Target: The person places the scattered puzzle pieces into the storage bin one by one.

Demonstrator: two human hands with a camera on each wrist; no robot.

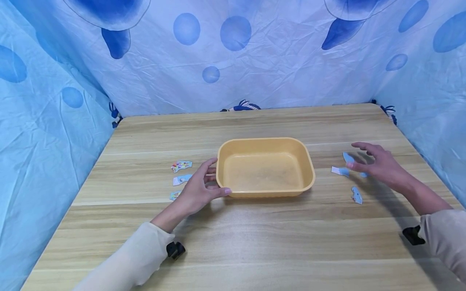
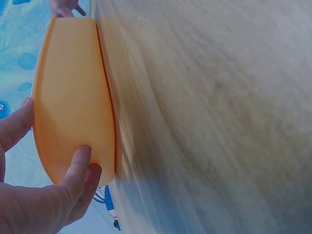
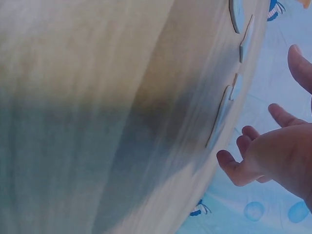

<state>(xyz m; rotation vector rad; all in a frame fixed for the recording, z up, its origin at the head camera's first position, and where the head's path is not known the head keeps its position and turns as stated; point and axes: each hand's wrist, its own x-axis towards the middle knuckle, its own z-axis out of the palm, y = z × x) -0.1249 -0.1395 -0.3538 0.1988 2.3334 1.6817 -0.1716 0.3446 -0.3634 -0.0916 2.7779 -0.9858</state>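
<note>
A yellow-orange plastic basin (image 1: pixel 265 193) stands in the middle of the wooden table. My left hand (image 1: pixel 198 188) grips its left end, the thumb over the near rim corner and the fingers along the side. In the left wrist view those fingers (image 2: pixel 78 168) lie against the outer wall of the basin (image 2: pixel 73 92). My right hand (image 1: pixel 382 165) hovers over blue puzzle pieces at the right, fingers spread and bent, holding nothing. Under it are a white-and-blue piece (image 1: pixel 339 171) and a light blue piece (image 1: pixel 347 157); another piece (image 1: pixel 357 195) lies nearer.
Left of the basin, a multicoloured piece (image 1: pixel 181 165), a pale blue piece (image 1: pixel 181 180) and a third piece (image 1: pixel 174 195), partly hidden by the left hand, lie in a column. Blue patterned cloth (image 1: pixel 255 81) hangs behind and along both sides of the table (image 1: pixel 276 246).
</note>
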